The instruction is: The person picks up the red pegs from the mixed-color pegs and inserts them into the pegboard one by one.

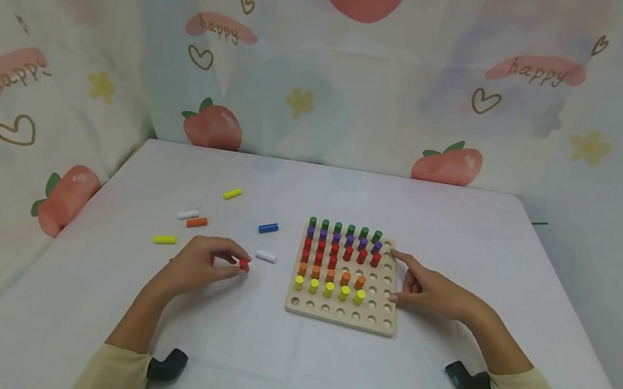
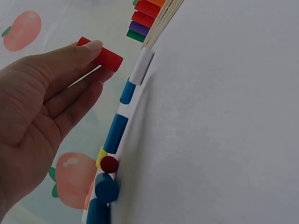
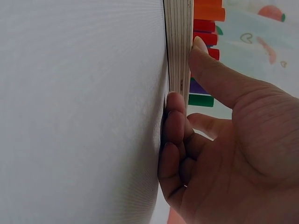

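My left hand (image 1: 199, 266) pinches a red peg (image 2: 111, 60) between thumb and fingertips, above the table and left of the board. The wooden pegboard (image 1: 331, 319) carries rows of green, purple, red, orange and yellow pegs. Its second red row holds three pegs on the left, and bare holes show along the front and right. At the board's right side, my right hand (image 1: 439, 293) holds the edge. The thumb (image 3: 201, 51) lies on the upper edge, and curled fingers (image 3: 174, 126) sit low against the side.
Loose pegs lie left of the board: a white peg (image 1: 265, 256), a blue peg (image 1: 268, 228), an orange peg (image 1: 197, 222) and yellow pegs, one (image 1: 164, 239) near my left hand. More blue pegs (image 2: 116, 133) and a dark red peg (image 2: 109, 164) show in the left wrist view.
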Motion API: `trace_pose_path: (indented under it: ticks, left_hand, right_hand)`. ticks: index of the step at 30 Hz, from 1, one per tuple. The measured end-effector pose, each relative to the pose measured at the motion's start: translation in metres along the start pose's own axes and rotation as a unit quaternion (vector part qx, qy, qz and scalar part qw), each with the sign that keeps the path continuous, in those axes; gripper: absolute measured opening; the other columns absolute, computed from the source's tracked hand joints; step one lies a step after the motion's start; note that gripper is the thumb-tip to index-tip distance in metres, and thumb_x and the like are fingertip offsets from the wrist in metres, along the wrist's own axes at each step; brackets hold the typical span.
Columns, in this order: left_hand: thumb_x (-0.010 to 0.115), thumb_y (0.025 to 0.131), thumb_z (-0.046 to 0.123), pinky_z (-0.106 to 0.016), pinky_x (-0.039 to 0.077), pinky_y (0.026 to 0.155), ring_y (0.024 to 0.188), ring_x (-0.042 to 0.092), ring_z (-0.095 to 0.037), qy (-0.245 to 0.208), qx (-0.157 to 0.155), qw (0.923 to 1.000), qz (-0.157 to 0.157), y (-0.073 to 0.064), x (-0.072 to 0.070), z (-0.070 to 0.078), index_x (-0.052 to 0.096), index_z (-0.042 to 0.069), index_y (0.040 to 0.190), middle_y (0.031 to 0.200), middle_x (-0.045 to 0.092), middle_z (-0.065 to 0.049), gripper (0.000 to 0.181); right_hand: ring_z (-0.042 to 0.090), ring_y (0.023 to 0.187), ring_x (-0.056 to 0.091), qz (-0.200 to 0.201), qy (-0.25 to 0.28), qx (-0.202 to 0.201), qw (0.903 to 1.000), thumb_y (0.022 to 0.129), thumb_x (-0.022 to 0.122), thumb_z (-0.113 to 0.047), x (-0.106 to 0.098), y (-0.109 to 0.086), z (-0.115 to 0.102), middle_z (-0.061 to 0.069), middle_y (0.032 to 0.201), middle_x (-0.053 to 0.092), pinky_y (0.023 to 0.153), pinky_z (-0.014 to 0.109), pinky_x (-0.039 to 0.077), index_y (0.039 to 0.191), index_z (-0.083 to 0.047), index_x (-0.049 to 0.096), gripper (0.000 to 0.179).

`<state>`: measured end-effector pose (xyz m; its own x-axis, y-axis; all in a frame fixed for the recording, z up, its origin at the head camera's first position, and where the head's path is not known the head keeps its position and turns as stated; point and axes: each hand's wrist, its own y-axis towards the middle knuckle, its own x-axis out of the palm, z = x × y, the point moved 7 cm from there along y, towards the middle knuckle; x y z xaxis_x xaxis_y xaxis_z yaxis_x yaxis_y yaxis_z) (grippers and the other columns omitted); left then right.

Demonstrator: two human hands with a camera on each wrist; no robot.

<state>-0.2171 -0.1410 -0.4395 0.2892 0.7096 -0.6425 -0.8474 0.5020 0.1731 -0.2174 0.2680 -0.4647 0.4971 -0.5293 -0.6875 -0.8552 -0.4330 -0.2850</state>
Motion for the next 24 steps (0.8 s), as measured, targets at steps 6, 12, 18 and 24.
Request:
trace_pose_path:
  ticks: [6, 12, 18, 24]
  left_hand:
    - [0.081, 0.091, 0.01, -0.047, 0.057, 0.091, 0.098, 0.069, -0.012, 0.002, 0.018, 0.9995, -0.026, 0.02, 0.003, 0.014, 0.078, 0.012, 0.112, 0.104, 0.073, 0.012, 0.021]
    - [0.082, 0.09, 0.01, -0.049, 0.057, 0.09, 0.097, 0.07, -0.013, -0.001, 0.049, 0.9982, -0.035, 0.037, 0.009, 0.028, 0.077, 0.012, 0.112, 0.101, 0.074, 0.011, 0.022]
    - [0.082, 0.09, 0.008, -0.051, 0.056, 0.093, 0.098, 0.069, -0.017, -0.023, 0.056, 0.997, -0.048, 0.05, 0.017, 0.039, 0.076, 0.013, 0.113, 0.103, 0.074, 0.009, 0.025]
    - [0.082, 0.091, 0.009, -0.05, 0.055, 0.094, 0.099, 0.069, -0.017, -0.028, 0.051, 0.9968, -0.054, 0.063, 0.026, 0.045, 0.076, 0.012, 0.114, 0.106, 0.074, 0.007, 0.024]
  right_hand:
    - [0.021, 0.078, 0.05, -0.002, 0.001, 0.001, 1.0, 0.095, 0.077, -0.035, 0.0, -0.002, 0.0, 0.004, 0.088, 0.053, 0.064, 0.031, 0.04, 0.162, -0.009, 0.023, 0.09]
    - [0.02, 0.078, 0.05, -0.001, -0.001, 0.002, 1.0, 0.094, 0.078, -0.035, 0.0, -0.001, 0.0, 0.004, 0.088, 0.054, 0.064, 0.031, 0.04, 0.162, -0.009, 0.024, 0.091]
    - [0.02, 0.078, 0.05, -0.001, -0.001, 0.002, 1.0, 0.094, 0.078, -0.036, 0.0, 0.001, 0.001, 0.004, 0.088, 0.054, 0.065, 0.031, 0.04, 0.163, -0.01, 0.024, 0.091]
    - [0.021, 0.079, 0.05, 0.001, 0.003, 0.006, 1.0, 0.094, 0.078, -0.036, 0.0, 0.0, 0.003, 0.005, 0.088, 0.053, 0.064, 0.031, 0.041, 0.163, -0.01, 0.024, 0.092]
